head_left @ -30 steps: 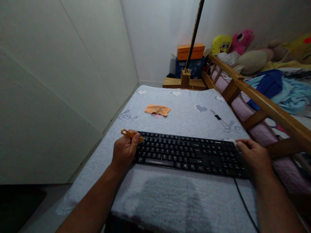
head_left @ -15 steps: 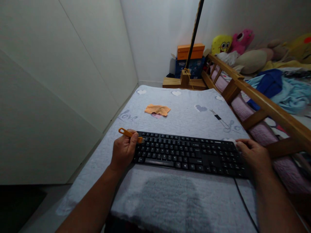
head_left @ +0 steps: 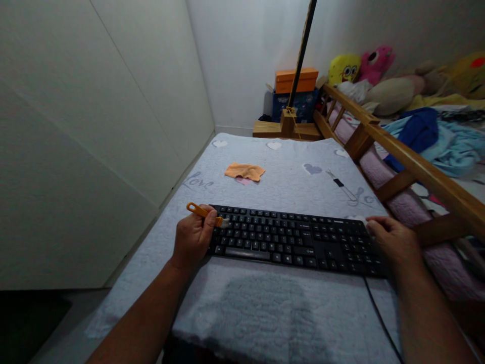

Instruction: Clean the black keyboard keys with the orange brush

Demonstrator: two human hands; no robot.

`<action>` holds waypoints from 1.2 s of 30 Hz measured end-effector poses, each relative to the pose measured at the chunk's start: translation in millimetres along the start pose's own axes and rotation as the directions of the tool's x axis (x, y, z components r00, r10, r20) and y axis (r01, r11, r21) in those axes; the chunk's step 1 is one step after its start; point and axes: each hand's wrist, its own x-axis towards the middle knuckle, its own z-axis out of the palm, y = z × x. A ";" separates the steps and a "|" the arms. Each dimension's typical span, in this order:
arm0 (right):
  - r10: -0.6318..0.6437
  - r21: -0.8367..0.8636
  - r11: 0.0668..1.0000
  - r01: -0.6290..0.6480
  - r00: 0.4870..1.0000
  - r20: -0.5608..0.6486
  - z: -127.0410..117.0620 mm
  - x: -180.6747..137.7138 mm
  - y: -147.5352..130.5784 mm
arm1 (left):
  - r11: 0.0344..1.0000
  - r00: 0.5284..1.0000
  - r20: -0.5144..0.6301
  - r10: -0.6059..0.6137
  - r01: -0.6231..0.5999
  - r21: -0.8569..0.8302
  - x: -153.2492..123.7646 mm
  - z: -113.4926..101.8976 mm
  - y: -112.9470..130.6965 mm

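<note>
The right hand [head_left: 396,241] is holding the right end of a keyboard [head_left: 291,238] on the table [head_left: 227,303], the left hand [head_left: 192,235] gripping a brush [head_left: 219,221] over its left keys. Beyond, room is stretching around a rag [head_left: 245,171] to the far edge; boxes [head_left: 296,81] behind are hiding their contents.

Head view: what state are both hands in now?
Left hand: closed, holding the brush.
Right hand: at the keyboard's right end; whether it grips cannot be told.

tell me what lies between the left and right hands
The black computer keyboard, with the brush bristles at its left end; the head view shows this.
</note>
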 end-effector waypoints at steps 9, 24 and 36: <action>0.011 0.000 1.000 -0.011 1.000 0.017 0.1 0.5 1.8 | 0.999 1.000 -0.006 0.016 -0.017 -0.032 -1.0 -3.2 3.0; -0.009 0.010 1.000 0.009 1.000 0.008 0.1 0.6 2.1 | 0.998 0.998 0.032 0.054 -0.054 0.007 1.9 -0.3 3.3; -0.013 0.002 1.000 0.013 1.000 0.006 -0.1 1.0 2.5 | 1.000 0.999 -0.050 -0.017 0.018 0.021 -0.8 -2.4 2.8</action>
